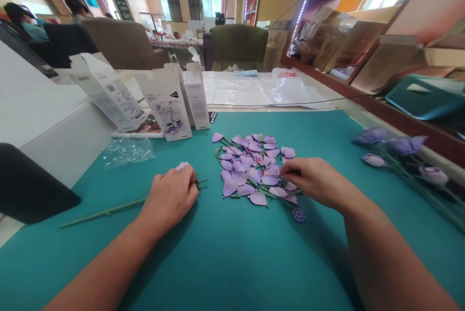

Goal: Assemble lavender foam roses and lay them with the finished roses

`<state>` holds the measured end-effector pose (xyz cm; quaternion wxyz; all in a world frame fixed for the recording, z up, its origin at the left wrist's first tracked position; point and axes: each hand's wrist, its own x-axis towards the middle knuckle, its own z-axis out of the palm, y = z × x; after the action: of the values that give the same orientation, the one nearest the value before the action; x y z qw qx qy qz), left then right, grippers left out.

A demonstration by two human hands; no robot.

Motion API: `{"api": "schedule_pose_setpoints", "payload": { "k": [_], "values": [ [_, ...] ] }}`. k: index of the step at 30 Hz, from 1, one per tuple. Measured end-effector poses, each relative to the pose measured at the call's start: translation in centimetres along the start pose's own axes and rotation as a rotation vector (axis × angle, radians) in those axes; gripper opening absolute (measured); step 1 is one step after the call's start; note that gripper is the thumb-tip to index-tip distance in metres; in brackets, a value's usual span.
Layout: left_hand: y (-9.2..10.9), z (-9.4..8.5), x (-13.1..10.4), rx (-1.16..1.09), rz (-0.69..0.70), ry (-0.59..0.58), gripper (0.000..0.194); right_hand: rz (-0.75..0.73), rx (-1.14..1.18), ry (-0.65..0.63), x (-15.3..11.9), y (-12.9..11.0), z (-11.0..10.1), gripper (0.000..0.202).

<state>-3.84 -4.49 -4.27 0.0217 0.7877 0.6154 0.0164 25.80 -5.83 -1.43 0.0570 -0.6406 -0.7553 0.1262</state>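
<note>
My left hand point(172, 192) is closed over a purple toy flower point(182, 165), mostly hidden beneath it. A pale petal shows above the knuckles and thin green prongs stick out past the fingertips. From under the wrist a green stem point(105, 211) runs left along the mat. My right hand point(312, 178) has its fingers pinched together at the right edge of a pile of loose purple petals point(247, 163); anything between the fingertips is hidden. Short green pieces lie among the petals. A round purple lattice piece point(298, 214) lies just below the pile.
Opened white boxes point(169, 107) stand at the back left by a crumpled clear bag point(127, 151). Purple flowers on stems point(403, 146) lie at the right of the green mat point(232, 262). A black object point(32, 185) juts in from the left. Other people sit far behind.
</note>
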Motion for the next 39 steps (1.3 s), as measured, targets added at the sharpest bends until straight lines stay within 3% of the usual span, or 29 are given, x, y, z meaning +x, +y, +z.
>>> {"api": "schedule_pose_setpoints", "payload": {
  "k": [3, 6, 12, 16, 20, 22, 25, 28, 31, 34, 37, 39],
  "values": [
    [-0.4, 0.1, 0.3, 0.011, -0.015, 0.029, 0.016, 0.049, -0.068, -0.117, -2.2, -0.4, -0.4, 0.014],
    [-0.5, 0.2, 0.4, -0.022, -0.011, 0.064, 0.015, 0.137, -0.155, -0.181, -4.2, -0.2, 0.6, 0.006],
    [-0.2, -0.9, -0.5, -0.170, -0.007, 0.295, 0.014, 0.196, -0.218, -0.085, -6.1, 0.9, 3.8, 0.010],
    [1.1, -1.0, -1.7, -0.330, 0.151, 0.435, 0.013, 0.160, -0.106, -0.022, -6.3, 1.5, 4.8, 0.003],
    [2.9, -0.2, -3.3, -0.495, 0.369, 0.339, 0.017, 0.111, 0.057, -0.017, -6.5, 1.1, 4.6, 0.012],
    [3.8, 0.1, -3.9, -0.596, 0.419, 0.178, 0.020, 0.081, 0.191, -0.040, -6.4, 0.1, 4.2, 0.015],
    [4.7, 0.3, -4.4, -0.811, 0.380, -0.090, 0.022, 0.008, 0.414, -0.060, -5.7, -2.8, 3.8, 0.015],
    [5.0, 0.6, -4.2, -1.034, 0.304, -0.271, 0.025, -0.076, 0.552, -0.066, -4.6, -6.1, 3.8, 0.013],
    [4.7, 0.9, -3.7, -1.180, 0.207, -0.288, 0.020, -0.118, 0.559, -0.061, -3.8, -8.7, 4.0, 0.015],
    [4.3, 1.1, -3.2, -1.215, 0.126, -0.264, 0.016, -0.169, 0.505, -0.054, -3.3, -9.6, 4.2, 0.014],
    [4.1, 1.0, -2.9, -1.225, 0.096, -0.279, 0.017, -0.229, 0.520, -0.080, -2.4, -8.3, 3.7, 0.011],
    [4.1, 0.9, -2.8, -1.281, 0.047, -0.307, 0.018, -0.200, 0.574, -0.038, -1.2, -6.1, 2.8, 0.012]
  ]
}}
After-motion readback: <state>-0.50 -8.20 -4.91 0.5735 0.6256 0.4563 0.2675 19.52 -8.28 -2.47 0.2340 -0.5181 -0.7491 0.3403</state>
